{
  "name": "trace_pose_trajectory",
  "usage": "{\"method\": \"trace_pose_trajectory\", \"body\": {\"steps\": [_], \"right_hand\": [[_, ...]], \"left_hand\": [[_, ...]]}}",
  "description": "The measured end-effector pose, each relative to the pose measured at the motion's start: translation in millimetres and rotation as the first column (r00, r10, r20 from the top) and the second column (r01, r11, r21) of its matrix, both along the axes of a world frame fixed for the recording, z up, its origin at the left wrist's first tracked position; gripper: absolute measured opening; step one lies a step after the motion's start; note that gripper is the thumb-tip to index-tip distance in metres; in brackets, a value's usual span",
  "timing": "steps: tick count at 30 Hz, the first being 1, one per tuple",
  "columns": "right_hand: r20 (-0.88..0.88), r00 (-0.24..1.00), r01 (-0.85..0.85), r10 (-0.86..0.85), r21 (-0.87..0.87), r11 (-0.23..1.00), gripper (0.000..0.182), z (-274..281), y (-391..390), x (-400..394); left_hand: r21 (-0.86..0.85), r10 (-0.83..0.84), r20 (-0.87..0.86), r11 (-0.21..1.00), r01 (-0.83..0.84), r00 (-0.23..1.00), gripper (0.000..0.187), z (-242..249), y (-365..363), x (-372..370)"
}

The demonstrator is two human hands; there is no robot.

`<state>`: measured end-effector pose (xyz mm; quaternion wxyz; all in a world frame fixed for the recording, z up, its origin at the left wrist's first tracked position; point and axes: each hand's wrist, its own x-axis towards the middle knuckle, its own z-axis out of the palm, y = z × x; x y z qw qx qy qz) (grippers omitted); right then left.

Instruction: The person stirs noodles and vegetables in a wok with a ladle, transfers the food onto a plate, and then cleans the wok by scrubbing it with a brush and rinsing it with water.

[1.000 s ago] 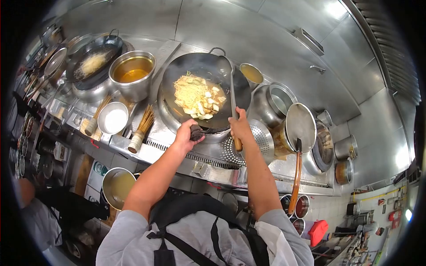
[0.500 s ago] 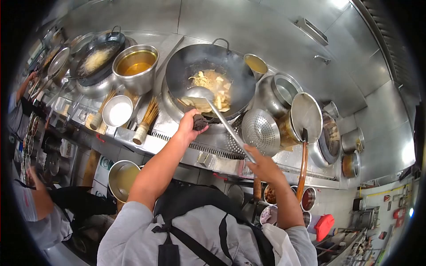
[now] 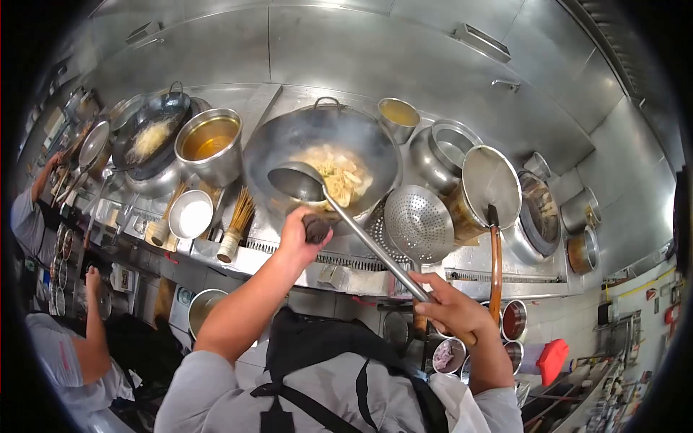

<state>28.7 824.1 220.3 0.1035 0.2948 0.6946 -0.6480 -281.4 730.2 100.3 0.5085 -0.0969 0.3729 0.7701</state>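
My right hand (image 3: 453,307) is closed around the handle of a long steel ladle (image 3: 372,249). The ladle's bowl hangs over the left side of a large black wok (image 3: 271,141), above the food. In the wok, pale sliced pieces and yellowish strips of food (image 3: 338,167) steam. My left hand (image 3: 297,238) is closed on a dark folded cloth (image 3: 316,229) at the wok's near rim; whatever the cloth covers is hidden. Right of the wok lies a perforated strainer (image 3: 419,224).
Left stand a pot of amber liquid (image 3: 209,144), a bowl of white contents (image 3: 192,216) and a bamboo brush (image 3: 234,231). A fine sieve (image 3: 491,186) rests over a pot at right. Another wok (image 3: 155,137) holds pale food. A co-worker (image 3: 72,346) stands at left.
The ladle's bowl has risen from the food and shifted left, while my right hand has drawn back toward my body. My left hand stays closed on the cloth. The head view has shifted slightly.
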Motion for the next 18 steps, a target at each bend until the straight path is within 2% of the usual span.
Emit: {"method": "trace_pose_trajectory", "body": {"steps": [2, 3, 5, 7, 8, 9, 10, 11, 12, 14, 15, 17, 18], "right_hand": [[0.024, 0.998, -0.064, 0.061, 0.112, 0.992, 0.060, -17, 3, -16], [0.096, 0.985, -0.170, 0.147, 0.315, 0.934, 0.059, -21, 5, -29], [0.033, 0.981, -0.159, 0.189, 0.695, 0.701, 0.057, -62, 12, -45], [0.056, 0.992, -0.123, 0.117, 0.677, 0.726, 0.057, -73, 11, -67], [0.086, 0.995, -0.099, 0.057, 0.652, 0.752, 0.056, -74, 15, -71], [0.074, 0.996, -0.084, 0.046, 0.663, 0.744, 0.056, -68, 17, -70], [0.060, 0.997, -0.078, 0.052, 0.645, 0.760, 0.057, -59, 11, -68], [0.054, 0.997, -0.083, 0.064, 0.618, 0.782, 0.058, -54, 3, -66], [0.058, 0.996, -0.094, 0.074, 0.608, 0.788, 0.058, -51, 2, -61], [-0.064, 0.986, -0.114, 0.155, 0.423, 0.899, 0.060, -45, 10, -40], [-0.068, 0.982, -0.132, 0.176, 0.421, 0.898, 0.060, -38, 15, -35], [0.045, 0.986, -0.166, 0.160, 0.197, 0.966, 0.060, -29, 23, -33], [0.036, 0.986, -0.166, 0.162, 0.199, 0.966, 0.060, -36, 25, -39]], "left_hand": [[0.031, -0.053, -0.003, 0.998, 0.053, 0.999, 0.013, -30, 11, -13], [0.041, -0.019, 0.004, 0.999, 0.019, 1.000, 0.013, -35, 11, -13], [0.059, 0.001, 0.027, 0.998, -0.003, 1.000, 0.016, -39, -7, -1], [0.001, 0.043, 0.004, 0.999, -0.043, 0.999, 0.018, -51, -49, 22], [0.017, -0.026, -0.059, 0.999, 0.027, 0.998, 0.020, -55, -73, 32], [-0.023, -0.031, -0.092, 0.999, 0.029, 0.995, 0.022, -45, -91, 46], [-0.172, -0.081, -0.001, 0.982, 0.080, 0.997, 0.024, -31, -102, 52], [-0.166, -0.058, -0.013, 0.984, 0.055, 0.998, 0.022, -11, -101, 58], [-0.164, -0.029, -0.023, 0.986, 0.025, 0.999, 0.020, 6, -91, 60], [-0.079, 0.048, 0.175, 0.996, -0.035, 0.983, 0.014, 16, -56, 32], [-0.051, 0.028, 0.135, 0.998, -0.022, 0.990, 0.013, 19, -34, 20], [-0.008, 0.004, 0.070, 1.000, -0.003, 0.998, 0.011, 3, -1, -2], [0.005, -0.009, 0.047, 1.000, 0.009, 0.999, 0.010, -12, 13, -12]]}}
